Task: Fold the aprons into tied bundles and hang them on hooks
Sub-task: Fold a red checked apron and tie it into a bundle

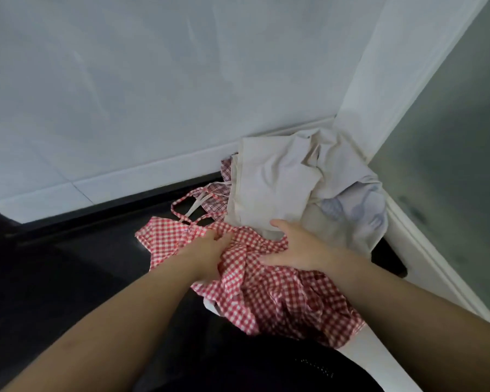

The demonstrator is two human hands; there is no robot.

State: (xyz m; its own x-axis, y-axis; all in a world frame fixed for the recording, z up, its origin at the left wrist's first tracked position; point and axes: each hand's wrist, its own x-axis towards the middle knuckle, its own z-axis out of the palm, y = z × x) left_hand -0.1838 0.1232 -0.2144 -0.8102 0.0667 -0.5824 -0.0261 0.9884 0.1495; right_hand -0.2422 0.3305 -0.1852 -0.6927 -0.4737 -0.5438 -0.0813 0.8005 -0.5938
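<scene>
Dark corner worktop [82,264]: left hand [208,250] and right hand [300,247], fingers clamped on the checked apron [280,301], probably gathering it.

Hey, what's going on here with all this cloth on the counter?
A person is working on a red checked apron that lies crumpled on a dark counter. The left hand grips it near the neck strap. The right hand lies on the bunched fabric, though whether it grips is unclear. Nothing is folded into a bundle yet. A cream apron and other cloths sit heaped in the corner behind.
</scene>
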